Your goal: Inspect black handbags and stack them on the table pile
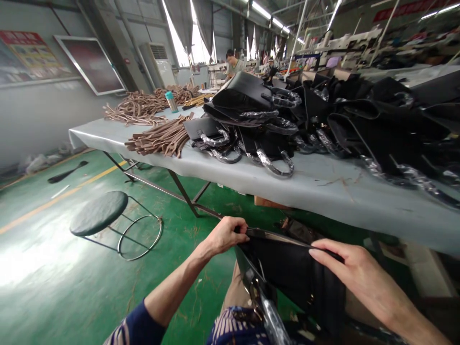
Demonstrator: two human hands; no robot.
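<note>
A black handbag (283, 268) hangs over my lap, its top edge stretched between my two hands. My left hand (228, 235) pinches one end of that edge, fingers closed. At the other end my right hand (345, 261) grips the edge between thumb and fingers. A plastic-wrapped handle (271, 318) of the bag droops toward me, with gold-coloured metal fittings beside it. The lower part of the bag runs out of view and into shadow.
A grey-covered table (316, 191) stands ahead, piled with black handbags (251, 96). Brown strap bundles (161, 136) and a teal-lidded bottle (171, 101) lie to the left. A round stool (100, 211) stands on the green floor. Farther back sits a person (235, 64).
</note>
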